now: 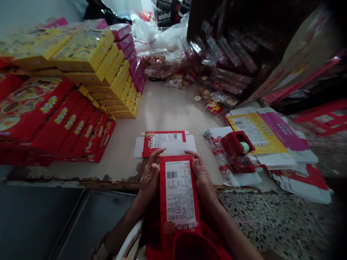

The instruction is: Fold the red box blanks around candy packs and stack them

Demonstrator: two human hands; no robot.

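A red carton (179,195) is gripped between left hand (150,175) and right hand (202,175), formed boxes (104,77) stacked, flat blanks (257,135) apparently left to fold.

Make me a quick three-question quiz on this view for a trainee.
1. What are the left hand and right hand holding between them?
2. True or false: the red tape dispenser sits further right in the picture than the yellow boxes.
3. Which stack is nearest the front edge of the table: A, yellow boxes; B, red boxes; C, magenta boxes?

Key: 1. A red printed carton. 2. True. 3. B.
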